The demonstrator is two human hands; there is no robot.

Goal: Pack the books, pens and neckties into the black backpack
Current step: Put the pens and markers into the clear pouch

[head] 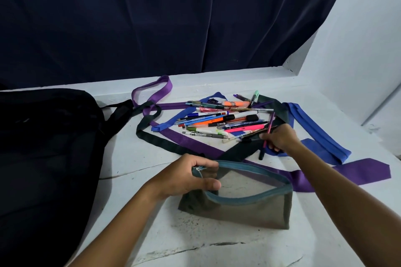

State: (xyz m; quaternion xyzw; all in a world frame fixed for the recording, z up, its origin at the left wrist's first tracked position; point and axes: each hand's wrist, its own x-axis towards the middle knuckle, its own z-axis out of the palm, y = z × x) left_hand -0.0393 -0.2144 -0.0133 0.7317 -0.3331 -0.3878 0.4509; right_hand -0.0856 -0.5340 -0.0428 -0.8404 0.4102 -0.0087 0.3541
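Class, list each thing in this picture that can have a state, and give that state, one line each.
Mesh pouch: unzipped, mouth held open.
Left hand: grips the pouch's rim.
Right hand: grips a few pens.
Pile of pens: loose on the table, unpacked.
Neckties: sprawled, tangled, unpacked.
Black backpack: lying beside the pile; opening not visible.

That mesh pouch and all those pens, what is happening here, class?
A person is filling a grey mesh pouch. The left hand grips its zip edge and holds it open, while the right hand holds a few pens picked from the pile of pens. Purple, blue and black neckties lie tangled under and around the pile. The black backpack sits at the left, with nothing visibly packed yet.
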